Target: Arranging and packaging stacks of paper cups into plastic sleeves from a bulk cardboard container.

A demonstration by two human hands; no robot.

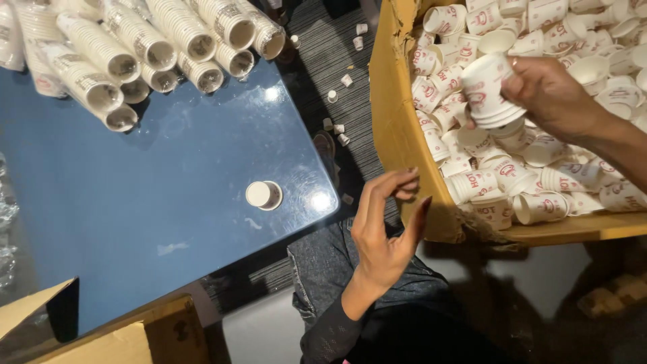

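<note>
The right hand (549, 94) is clamped on a short nested stack of paper cups (486, 91), held above the big cardboard box (394, 128) that sits to the right of the blue worktop (162, 202). The stack lies tilted, its open mouth toward the upper left and its bases turned down toward the loose cups (539, 182) heaped in the box; the fingers wrap it from the right and the thumb presses the near side. These cups look very light and thin-walled, so they will likely crush or go oval under a hard pinch; the safest hold seems to be around the lower part of the stack, where the nested walls stiffen one another, not at the single rolled rim on top. Their coated skin is probably a little slick, and nested cups may slide apart if the stack is tipped mouth down. The left hand (385, 226) holds nothing: it hovers palm-in at the near corner of the box, fingers curled and parted from the thumb as if ready to receive, wrist bent up from a dark sleeve. The 2 hands are well apart. On the worktop 1 single cup (263, 195) stands alone, and long wrapped cup sleeves (145, 47) lie piled at the far edge. More cups are scattered on the floor (323, 61).
</note>
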